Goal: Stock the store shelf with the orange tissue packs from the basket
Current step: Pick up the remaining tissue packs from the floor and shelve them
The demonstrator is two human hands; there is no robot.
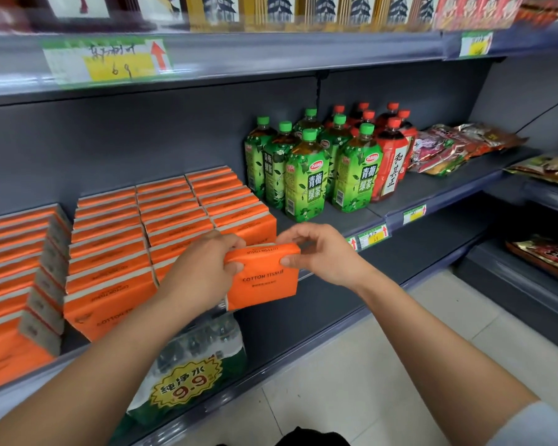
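Orange tissue pack [264, 278]: gripped by left hand [203, 268] and right hand [319, 255], both closed on it. Step: placement. Next: seat on shelf [329, 220] beside stocked rows [174, 217].

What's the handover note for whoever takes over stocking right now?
Left hand and right hand: both grip one orange plastic-wrapped "COTTON TISSUE" pack, held at the front edge of the grey metal shelf.
Done: four rows of orange tissue packs already stand on the shelf, left of the green tea bottles.
Left: set this pack into the rightmost row. Basket is out of view, so the remaining count is unknown.
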